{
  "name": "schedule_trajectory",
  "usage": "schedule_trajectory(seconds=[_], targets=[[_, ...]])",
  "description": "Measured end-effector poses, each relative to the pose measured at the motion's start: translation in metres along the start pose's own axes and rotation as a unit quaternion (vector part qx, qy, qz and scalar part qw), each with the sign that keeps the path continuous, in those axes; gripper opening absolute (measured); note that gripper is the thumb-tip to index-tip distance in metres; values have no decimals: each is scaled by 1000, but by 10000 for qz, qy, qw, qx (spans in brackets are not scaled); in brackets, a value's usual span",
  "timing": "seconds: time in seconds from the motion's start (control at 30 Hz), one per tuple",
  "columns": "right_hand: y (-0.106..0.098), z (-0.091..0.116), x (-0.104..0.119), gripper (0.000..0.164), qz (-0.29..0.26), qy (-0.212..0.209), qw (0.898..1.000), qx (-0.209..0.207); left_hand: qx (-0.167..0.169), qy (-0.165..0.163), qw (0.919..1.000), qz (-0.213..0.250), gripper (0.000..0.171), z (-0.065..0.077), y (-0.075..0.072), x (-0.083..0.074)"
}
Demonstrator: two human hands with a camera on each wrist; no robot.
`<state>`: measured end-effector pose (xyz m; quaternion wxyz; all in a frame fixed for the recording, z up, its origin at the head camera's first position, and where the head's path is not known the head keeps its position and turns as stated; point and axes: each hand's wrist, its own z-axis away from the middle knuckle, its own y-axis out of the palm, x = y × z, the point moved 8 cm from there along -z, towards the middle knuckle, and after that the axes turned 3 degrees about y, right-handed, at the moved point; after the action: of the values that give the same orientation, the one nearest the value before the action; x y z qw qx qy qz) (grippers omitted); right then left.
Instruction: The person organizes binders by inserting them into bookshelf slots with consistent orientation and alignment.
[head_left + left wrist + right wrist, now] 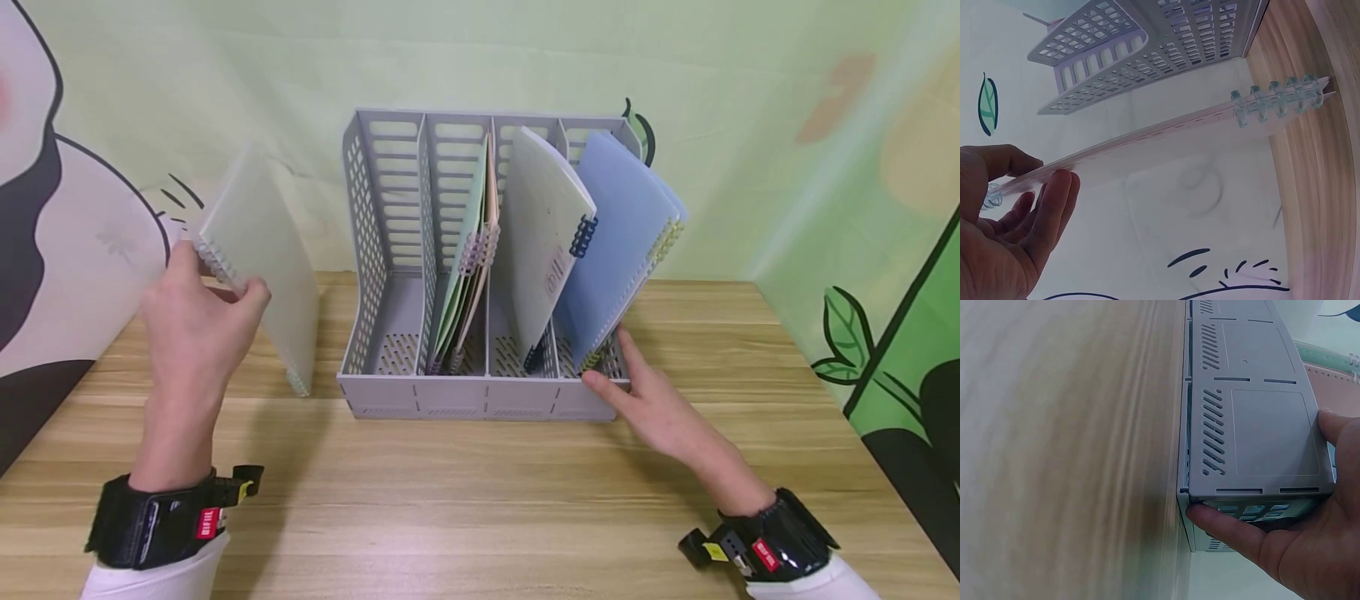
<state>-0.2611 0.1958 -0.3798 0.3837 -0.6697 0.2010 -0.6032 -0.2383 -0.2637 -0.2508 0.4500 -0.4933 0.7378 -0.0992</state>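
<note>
My left hand (198, 321) pinches a ring-bound notebook (273, 258) with a pale translucent cover by its bound edge. It stands upright and tilted, left of a grey file organizer (487, 396), apart from it; in the left wrist view, the thumb and fingers lie on either side of the notebook (1147, 134). My right hand (660, 400) grips the organizer's front right corner, thumb at the front rim. Slots hold a thin green-and-pink set of notebooks (468, 250), a grey-white notebook (543, 225) with dark rings, and a blue notebook (618, 233) with yellowish rings, leaning right.
The organizer's leftmost slot (397, 325) shows its bare perforated floor. Under everything is a wooden table (465, 508). A printed cloth backdrop (247, 67) hangs close behind the organizer and along the right side.
</note>
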Motion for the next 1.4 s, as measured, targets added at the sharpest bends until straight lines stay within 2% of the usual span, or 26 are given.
schedule_trajectory(seconds=[0.27,0.6,1.1,1.4], targets=[[0,1,0,88,20,24,10000,9,42,-49,9999,134,47,0,0,-1],[0,0,0,88,-4,-19,10000,-21,-16,3,9999,-143,37,0,-3,0],[0,0,0,88,-15,11,10000,6,76,-56,10000,-23,40,1,-2,0],[0,0,0,88,31,26,10000,-14,-91,-13,10000,-13,33,1,-5,-2]])
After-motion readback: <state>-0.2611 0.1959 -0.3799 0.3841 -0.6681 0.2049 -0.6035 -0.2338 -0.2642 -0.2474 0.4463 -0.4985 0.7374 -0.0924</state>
